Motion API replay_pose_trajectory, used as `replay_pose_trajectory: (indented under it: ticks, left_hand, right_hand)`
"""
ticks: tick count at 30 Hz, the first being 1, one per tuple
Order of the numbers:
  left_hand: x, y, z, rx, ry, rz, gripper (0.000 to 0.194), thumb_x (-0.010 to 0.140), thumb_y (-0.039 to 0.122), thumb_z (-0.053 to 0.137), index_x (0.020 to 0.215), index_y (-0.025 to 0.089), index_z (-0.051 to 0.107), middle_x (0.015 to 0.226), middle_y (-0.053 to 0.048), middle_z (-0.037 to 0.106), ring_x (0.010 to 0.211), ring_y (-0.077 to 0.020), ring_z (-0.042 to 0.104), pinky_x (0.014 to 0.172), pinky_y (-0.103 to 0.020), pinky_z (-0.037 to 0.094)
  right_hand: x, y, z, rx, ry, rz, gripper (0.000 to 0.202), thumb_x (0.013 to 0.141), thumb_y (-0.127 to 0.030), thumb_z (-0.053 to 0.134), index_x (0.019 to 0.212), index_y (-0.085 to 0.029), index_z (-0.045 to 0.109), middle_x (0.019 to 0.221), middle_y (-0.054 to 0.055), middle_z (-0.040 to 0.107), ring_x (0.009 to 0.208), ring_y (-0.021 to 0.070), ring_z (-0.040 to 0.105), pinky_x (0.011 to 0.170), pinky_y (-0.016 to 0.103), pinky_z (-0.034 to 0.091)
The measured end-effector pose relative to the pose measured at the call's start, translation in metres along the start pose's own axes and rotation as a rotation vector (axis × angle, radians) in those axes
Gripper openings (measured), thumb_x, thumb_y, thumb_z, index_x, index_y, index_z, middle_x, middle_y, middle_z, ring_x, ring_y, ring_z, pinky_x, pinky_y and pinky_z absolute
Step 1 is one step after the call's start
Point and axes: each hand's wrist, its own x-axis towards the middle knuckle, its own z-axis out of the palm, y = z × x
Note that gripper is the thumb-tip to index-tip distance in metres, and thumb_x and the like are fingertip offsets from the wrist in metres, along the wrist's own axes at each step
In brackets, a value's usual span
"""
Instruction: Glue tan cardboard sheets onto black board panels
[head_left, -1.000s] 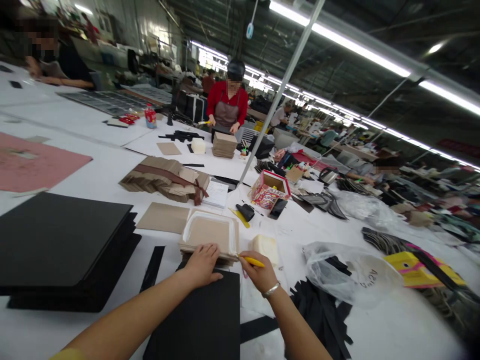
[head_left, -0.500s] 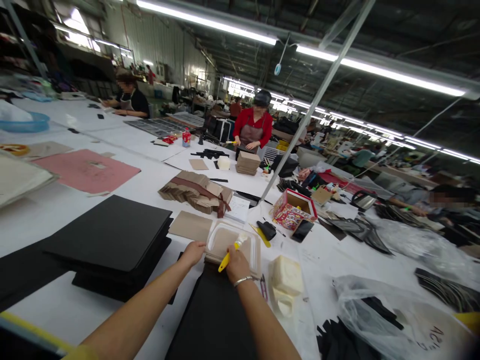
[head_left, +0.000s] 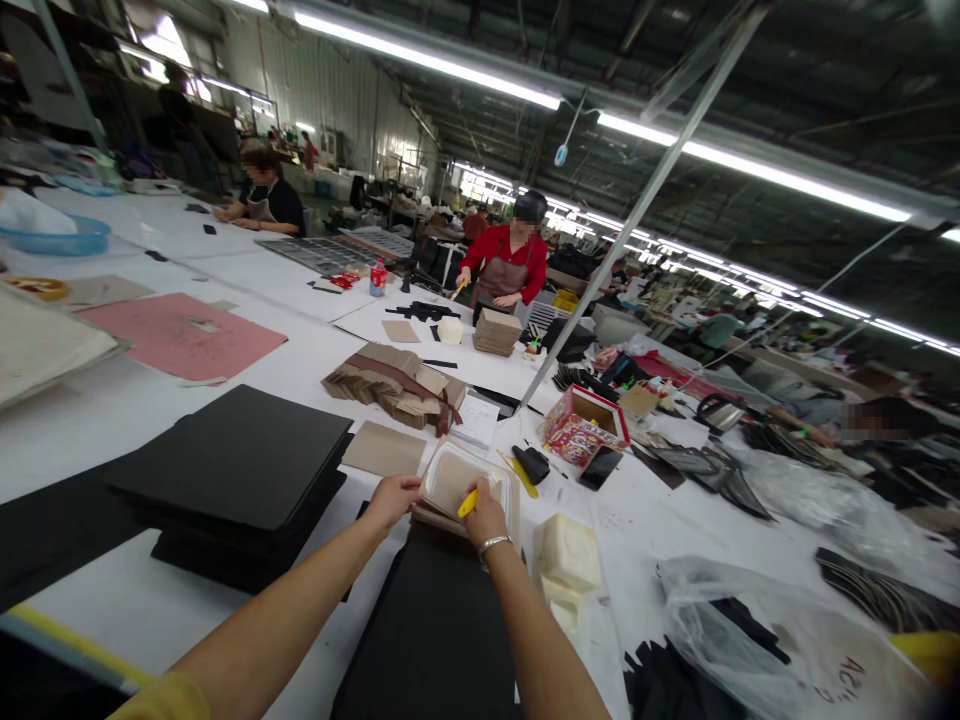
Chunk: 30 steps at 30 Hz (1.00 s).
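Left of the pile: a tall black stack, its layers uneven at the edge; a pink sheet lies beyond it.
Behind the pile: a tan card lies flat, near a tied bundle of brown pieces and a notepad.
Right of the pile: a yellow scraper, a patterned box with a phone beside it, and, closer, a pale tub.
Lower right: a clear bag, with black strips next to it.
In the way: the right hand hides the brush head and part of the pile; the right forearm crosses the black sheets in front.
Surface: a broad white table, marked in places.
Room: a workshop under tube lights; a slanting pole rises past the box, and a co-worker in red stands across the table.
Pile: tan cards, between the tan card and the tub, with whitish bands along the top edges.
Brush: yellow-handled, over the pile's near part.
Right grip: fingers closed around the brush.
Left grip: the left hand is at the pile's left edge; whether it pinches a card cannot be told.
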Motion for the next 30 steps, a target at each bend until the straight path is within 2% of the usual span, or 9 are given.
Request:
replay_pose_trajectory:
  ticks: [4, 8, 10, 14, 18, 21, 25, 27, 30]
  left_hand:
    - [0.001, -0.008, -0.005, 0.040, 0.023, 0.037, 0.017, 0.057, 0.016, 0.061, 0.073, 0.014, 0.067, 0.073, -0.004, 0.067, 0.078, -0.0191, 0.059, 0.066, -0.025, 0.044]
    - [0.003, -0.008, -0.005, 0.030, 0.066, 0.035, 0.014, 0.057, 0.014, 0.059, 0.070, 0.015, 0.067, 0.079, -0.004, 0.066, 0.087, -0.0200, 0.058, 0.071, -0.025, 0.044]
    - [0.002, -0.006, -0.002, -0.007, 0.079, 0.013, 0.018, 0.057, 0.013, 0.059, 0.074, 0.015, 0.066, 0.077, -0.004, 0.066, 0.082, -0.0183, 0.059, 0.067, -0.024, 0.044]
    - [0.001, -0.002, 0.007, -0.138, 0.089, -0.063, 0.023, 0.060, 0.017, 0.058, 0.081, 0.012, 0.061, 0.058, 0.000, 0.059, 0.056, -0.0128, 0.057, 0.051, -0.022, 0.044]
    - [-0.005, 0.002, 0.017, -0.292, 0.133, -0.058, 0.015, 0.059, 0.017, 0.057, 0.073, 0.013, 0.055, 0.053, 0.002, 0.055, 0.050, -0.0094, 0.054, 0.051, -0.022, 0.046]
    - [-0.016, 0.009, 0.027, -0.390, 0.150, 0.005, 0.017, 0.060, 0.023, 0.058, 0.073, 0.015, 0.053, 0.058, 0.003, 0.056, 0.053, -0.0092, 0.056, 0.058, -0.024, 0.049]
    - [-0.043, 0.026, 0.041, -0.456, 0.130, 0.132, 0.027, 0.059, 0.031, 0.064, 0.079, 0.014, 0.056, 0.064, 0.002, 0.059, 0.056, -0.0106, 0.057, 0.061, -0.025, 0.050]
    - [-0.057, 0.035, 0.046, -0.427, 0.112, 0.206, 0.030, 0.059, 0.033, 0.065, 0.081, 0.013, 0.058, 0.067, 0.000, 0.062, 0.060, -0.0129, 0.058, 0.059, -0.024, 0.049]
    - [-0.074, 0.045, 0.051, -0.309, 0.123, 0.302, 0.029, 0.063, 0.035, 0.063, 0.082, 0.013, 0.060, 0.072, -0.002, 0.065, 0.069, -0.0167, 0.060, 0.061, -0.023, 0.048]
  right_hand:
    - [-0.002, -0.004, 0.000, -0.048, -0.020, 0.004, 0.016, 0.079, -0.016, 0.045, 0.094, -0.020, 0.043, 0.066, -0.001, 0.057, 0.058, 0.0127, 0.054, 0.051, 0.022, 0.024]
    - [-0.005, -0.006, 0.004, -0.080, -0.030, -0.028, 0.017, 0.078, -0.018, 0.047, 0.094, -0.021, 0.043, 0.067, 0.000, 0.057, 0.061, 0.0143, 0.056, 0.051, 0.023, 0.024]
    - [-0.005, -0.005, 0.005, -0.079, -0.026, -0.036, 0.017, 0.078, -0.019, 0.047, 0.095, -0.021, 0.043, 0.067, 0.000, 0.057, 0.061, 0.0148, 0.056, 0.051, 0.023, 0.024]
    - [-0.001, -0.002, 0.001, -0.027, -0.021, -0.020, 0.015, 0.079, -0.021, 0.046, 0.093, -0.021, 0.043, 0.068, 0.000, 0.058, 0.060, 0.0146, 0.056, 0.051, 0.023, 0.026]
    - [0.007, -0.012, -0.017, 0.051, 0.057, -0.003, 0.018, 0.082, -0.033, 0.045, 0.094, -0.019, 0.042, 0.068, 0.002, 0.058, 0.060, 0.0154, 0.056, 0.052, 0.023, 0.030]
    - [0.010, -0.034, -0.035, 0.025, 0.158, -0.038, 0.027, 0.080, -0.042, 0.047, 0.095, -0.019, 0.042, 0.072, 0.005, 0.059, 0.064, 0.0175, 0.057, 0.054, 0.025, 0.032]
    - [0.005, -0.069, -0.058, -0.068, 0.200, -0.078, 0.039, 0.076, -0.051, 0.050, 0.098, -0.020, 0.042, 0.079, 0.006, 0.059, 0.070, 0.0202, 0.057, 0.057, 0.027, 0.034]
    - [-0.002, -0.081, -0.067, -0.124, 0.206, -0.080, 0.039, 0.075, -0.048, 0.052, 0.101, -0.021, 0.042, 0.082, 0.007, 0.059, 0.073, 0.0209, 0.057, 0.058, 0.027, 0.035]
    - [-0.014, -0.088, -0.081, -0.196, 0.247, -0.062, 0.030, 0.077, -0.032, 0.051, 0.103, -0.020, 0.044, 0.083, 0.008, 0.058, 0.076, 0.0219, 0.056, 0.060, 0.028, 0.035]
